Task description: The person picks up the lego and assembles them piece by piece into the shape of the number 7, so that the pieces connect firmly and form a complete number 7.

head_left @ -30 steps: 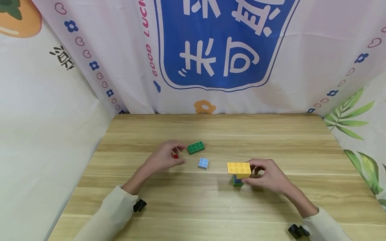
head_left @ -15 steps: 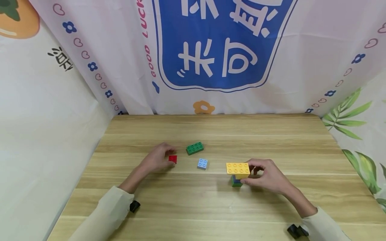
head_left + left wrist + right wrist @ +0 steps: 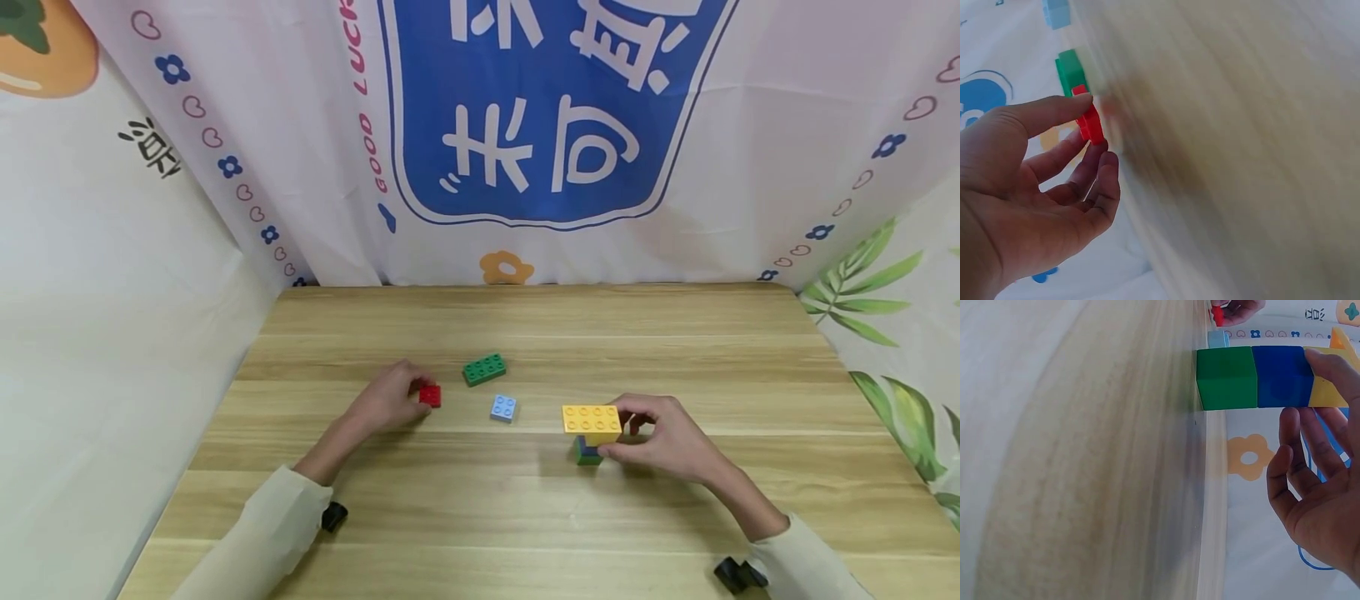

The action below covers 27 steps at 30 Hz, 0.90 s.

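In the head view my left hand (image 3: 386,402) pinches a small red toy brick (image 3: 430,397) between thumb and fingers, low over the wooden table. The left wrist view shows the thumb on one side of that brick and fingertips on the other. My right hand (image 3: 667,437) holds an upright brick tower by its side. From the bottom up, the right wrist view shows a green brick (image 3: 1227,380), a dark blue brick (image 3: 1284,376) and yellow on top. A longer yellow brick (image 3: 591,419) caps the tower and juts out to the left.
Between the hands lie a long green brick (image 3: 484,368) and, nearer to me, a small light blue brick (image 3: 503,408). The wooden table (image 3: 450,517) ends at a printed cloth (image 3: 420,254) hanging behind it.
My left hand has drawn back to the left, and its spread fingers have closed in on the red brick, which now shows more fully. The right hand and tower have stayed put.
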{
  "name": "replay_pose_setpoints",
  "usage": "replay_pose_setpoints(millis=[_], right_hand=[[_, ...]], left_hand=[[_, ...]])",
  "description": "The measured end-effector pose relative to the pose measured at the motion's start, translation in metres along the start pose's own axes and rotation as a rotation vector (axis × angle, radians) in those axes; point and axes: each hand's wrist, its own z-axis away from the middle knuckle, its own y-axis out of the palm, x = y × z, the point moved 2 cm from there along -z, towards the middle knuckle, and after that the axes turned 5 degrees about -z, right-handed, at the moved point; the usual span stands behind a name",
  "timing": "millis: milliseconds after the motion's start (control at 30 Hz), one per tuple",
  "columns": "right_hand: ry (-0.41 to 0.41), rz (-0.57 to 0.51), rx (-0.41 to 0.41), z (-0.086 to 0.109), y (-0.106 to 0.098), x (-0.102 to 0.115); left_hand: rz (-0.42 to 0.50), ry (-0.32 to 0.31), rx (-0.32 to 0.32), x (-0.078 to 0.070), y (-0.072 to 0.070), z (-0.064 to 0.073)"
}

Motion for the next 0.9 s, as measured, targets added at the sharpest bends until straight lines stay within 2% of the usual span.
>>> replay_pose_setpoints(millis=[133,300,500,700,900], right_hand=[[0.007,-0.001,0.003,0.000,0.000,0.001],[0.016,0.008,0.001,0.000,0.000,0.002],[0.001,0.007,-0.001,0.000,0.001,0.003],[-0.010,0.006,-0.003,0.000,0.000,0.005],[-0.046,0.001,-0.016,0.000,0.000,0.005]], left_hand=[[-0.003,-0.007,-0.018,-0.015,-0.004,0.003],[0.009,0.069,-0.056,-0.042,-0.011,0.007],[0.059,0.138,-0.071,-0.069,-0.011,0.011],[0.084,0.231,-0.102,-0.090,-0.006,0.012],[0.160,0.295,-0.087,-0.106,-0.003,0.015]])
